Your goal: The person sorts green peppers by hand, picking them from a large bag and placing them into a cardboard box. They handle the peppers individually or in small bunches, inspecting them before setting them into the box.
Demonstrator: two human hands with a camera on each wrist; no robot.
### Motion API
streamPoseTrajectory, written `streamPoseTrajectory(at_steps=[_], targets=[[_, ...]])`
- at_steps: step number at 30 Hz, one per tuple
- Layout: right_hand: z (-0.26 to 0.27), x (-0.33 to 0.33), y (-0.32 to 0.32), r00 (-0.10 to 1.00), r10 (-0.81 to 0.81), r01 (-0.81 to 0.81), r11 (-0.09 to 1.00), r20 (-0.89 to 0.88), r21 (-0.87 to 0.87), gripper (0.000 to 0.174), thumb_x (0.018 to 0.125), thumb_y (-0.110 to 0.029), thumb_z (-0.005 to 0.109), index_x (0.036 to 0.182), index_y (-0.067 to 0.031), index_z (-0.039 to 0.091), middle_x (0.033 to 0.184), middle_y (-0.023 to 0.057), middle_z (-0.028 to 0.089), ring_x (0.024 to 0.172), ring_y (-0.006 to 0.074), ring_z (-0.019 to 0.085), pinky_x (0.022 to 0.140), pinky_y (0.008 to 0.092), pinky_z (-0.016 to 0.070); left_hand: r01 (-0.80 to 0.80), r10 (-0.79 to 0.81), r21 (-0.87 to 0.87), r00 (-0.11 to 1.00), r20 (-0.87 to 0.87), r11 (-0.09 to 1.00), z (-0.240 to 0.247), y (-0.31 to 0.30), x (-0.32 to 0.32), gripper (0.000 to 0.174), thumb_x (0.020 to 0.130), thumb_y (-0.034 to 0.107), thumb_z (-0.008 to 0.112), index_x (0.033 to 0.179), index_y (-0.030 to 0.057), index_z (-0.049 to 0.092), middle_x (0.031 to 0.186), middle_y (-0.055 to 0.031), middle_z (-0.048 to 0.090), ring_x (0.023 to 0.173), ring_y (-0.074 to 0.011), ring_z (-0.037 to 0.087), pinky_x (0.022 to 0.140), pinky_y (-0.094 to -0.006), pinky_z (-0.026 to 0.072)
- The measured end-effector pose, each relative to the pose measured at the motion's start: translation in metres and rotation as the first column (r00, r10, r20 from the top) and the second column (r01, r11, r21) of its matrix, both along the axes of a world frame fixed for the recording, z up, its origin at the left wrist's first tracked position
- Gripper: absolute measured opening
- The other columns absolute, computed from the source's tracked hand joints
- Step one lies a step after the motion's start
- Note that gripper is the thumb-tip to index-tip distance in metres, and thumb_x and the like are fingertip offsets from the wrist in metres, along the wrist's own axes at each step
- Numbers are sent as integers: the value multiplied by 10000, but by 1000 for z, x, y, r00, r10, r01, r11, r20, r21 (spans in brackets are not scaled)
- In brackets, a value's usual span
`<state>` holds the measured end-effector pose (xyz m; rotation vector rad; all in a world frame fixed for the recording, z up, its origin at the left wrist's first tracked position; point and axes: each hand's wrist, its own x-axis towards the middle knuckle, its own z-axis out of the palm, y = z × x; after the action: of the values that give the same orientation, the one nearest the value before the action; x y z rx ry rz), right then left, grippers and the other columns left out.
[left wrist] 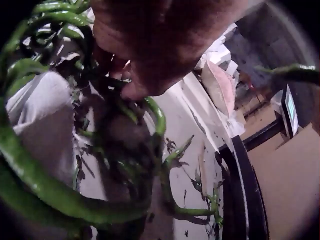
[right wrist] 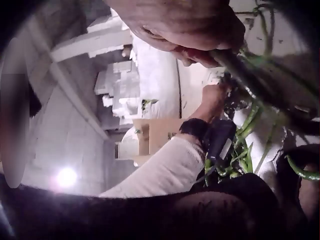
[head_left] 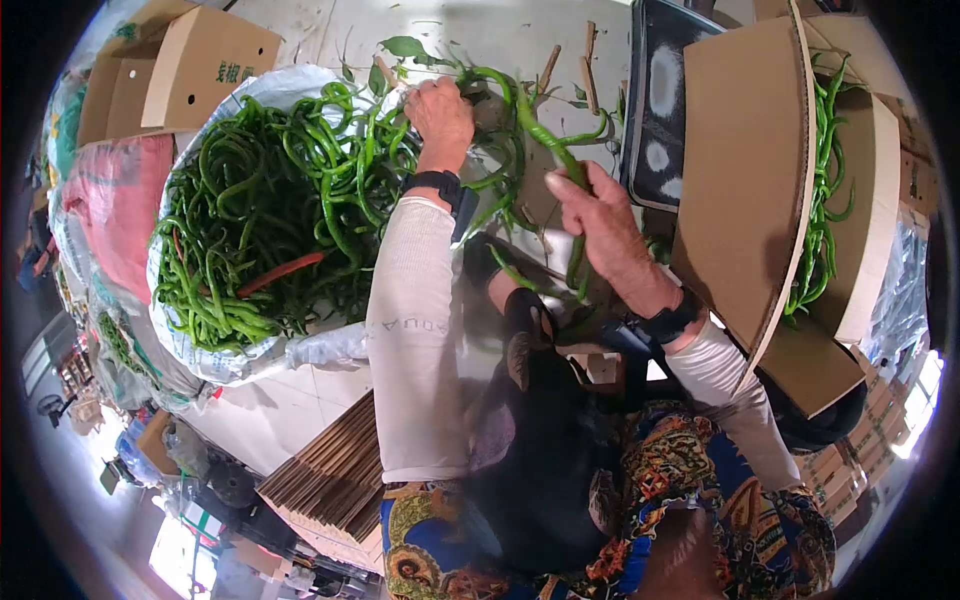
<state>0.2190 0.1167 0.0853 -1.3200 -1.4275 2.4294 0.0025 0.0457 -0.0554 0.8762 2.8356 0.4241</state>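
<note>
The left hand (head_left: 440, 118) and right hand (head_left: 612, 238) are bare. Black bands (head_left: 672, 318) circle both wrists, a dark, boxy device (head_left: 464, 210) on the left one. Off-white sleeves (head_left: 415, 360) cover the forearms, the left with faint grey lettering (head_left: 410, 325). Lower centre, a patterned garment (head_left: 430, 530) swirls blue, gold and red beside black cloth (head_left: 550, 450).

Head view downward — wrist views close

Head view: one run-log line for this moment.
right hand: grips long green pepper | left hand: fingers curled at loose peppers | white sack: heaped green peppers, one red pepper | right-side carton: green peppers inside
</note>
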Motion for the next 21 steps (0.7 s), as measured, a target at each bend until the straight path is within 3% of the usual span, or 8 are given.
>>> streamPoseTrajectory(at_steps=[7, 9, 12, 15, 16, 18, 19, 21], targets=[[-25, 26, 12, 989, -145, 150, 937, 40, -316, 144, 853, -158, 683, 924, -78, 587, 769, -40, 491, 641, 46, 426, 551, 210, 349, -99, 101, 24, 989, -105, 995, -2, 3, 1, 345, 714, 200, 694, 979, -2, 604, 913, -219, 641, 942, -400, 598, 843, -498, 453], [-23, 28, 11, 987, -157, 163, 934, 44, -318, 158, 848, -162, 690, 942, -80, 594, 778, -38, 504, 683, 59, 450, 581, 214, 361, -259, 210, 360, 963, 171, 896, 9, 5, 6, 340, 709, 145, 689, 986, 10, 547, 921, -212, 596, 867, -410, 579, 764, -486, 453], [-20, 24, 12, 988, -153, 141, 935, -11, -325, 234, 839, -230, 716, 986, -84, 606, 850, -25, 571, 751, 78, 482, 652, 240, 386, -136, -16, 657, 975, 221, 742, 64, -3, 53, 277, 751, 49, 619, 998, -6, 506, 861, -245, 570, 752, -450, 569, 687, -504, 448], [-27, 13, 12, 990, -127, 99, 941, -64, -324, 235, 855, -257, 699, 996, -90, 613, 896, -16, 600, 782, 82, 513, 686, 254, 411, 140, -249, 585, 962, 109, 799, 78, -20, 125, 320, 744, -40, 574, 1058, -17, 517, 928, -228, 553, 865, -426, 557, 719, -487, 451], [-36, 13, 11, 979, -146, 81, 921, -143, -381, 229, 860, -259, 688, 999, -89, 621, 923, -5, 616, 832, 90, 549, 729, 258, 430, 187, -358, 660, 924, 133, 728, 83, -26, 145, 385, 740, -39, 587, 1118, -21, 514, 934, -217, 553, 860, -413, 555, 753, -466, 456], [-33, 27, 12, 987, -123, 93, 964, -105, -250, 224, 860, -243, 683, 1001, -80, 622, 922, 0, 620, 848, 96, 559, 748, 258, 434, 93, -414, 702, 859, 303, 706, 93, -33, 162, 362, 748, -8, 619, 1106, 10, 566, 945, -189, 562, 859, -374, 566, 758, -432, 467], [-37, 31, 13, 987, -158, 160, 962, 27, -220, 214, 862, -217, 670, 1002, -62, 622, 919, 9, 625, 853, 102, 565, 768, 256, 436, 56, -433, 702, 821, 373, 710, 89, -38, 162, 341, 750, -3, 624, 1088, 23, 587, 946, -174, 568, 848, -362, 572, 755, -426, 472], [-33, 35, 15, 967, -196, 226, 956, 162, -189, 206, 864, -192, 658, 1002, -44, 621, 917, 17, 630, 858, 107, 571, 787, 255, 438, -19, -282, 598, 870, 405, 801, 78, -40, 144, 302, 750, -3, 629, 1048, 40, 615, 930, -150, 574, 827, -350, 584, 732, -425, 480]])
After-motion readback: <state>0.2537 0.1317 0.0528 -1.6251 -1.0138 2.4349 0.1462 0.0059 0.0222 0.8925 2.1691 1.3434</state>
